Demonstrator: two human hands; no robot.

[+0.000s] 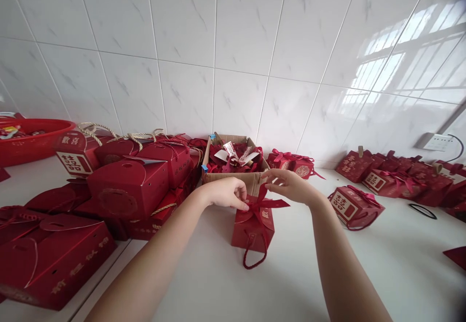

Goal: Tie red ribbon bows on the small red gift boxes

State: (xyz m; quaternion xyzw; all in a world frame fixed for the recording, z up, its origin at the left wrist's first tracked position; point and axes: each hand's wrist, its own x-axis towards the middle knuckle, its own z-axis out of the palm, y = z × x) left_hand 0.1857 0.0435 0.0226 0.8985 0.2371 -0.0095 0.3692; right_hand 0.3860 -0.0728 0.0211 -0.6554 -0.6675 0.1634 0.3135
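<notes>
A small red gift box [253,229] with gold characters stands on the white table in front of me, its twisted rope handle [255,265] drooping over the near side. A red ribbon [271,204] crosses its top, with one tail sticking out to the right. My left hand [228,194] is closed at the box's upper left, thumb and fingertips pinching the ribbon there. From the right, my right hand [289,185] grips an upright piece of the same ribbon between its fingers. The fingertips of both hands are partly hidden.
Behind my hands, a cardboard box [235,176] holds red card pieces and ribbons. Red gift boxes [127,191] are piled at left, near a red basin [34,140]. More boxes [393,183] stand at right, near a black ring [422,211]. A power strip [436,141] sits by the tiled wall.
</notes>
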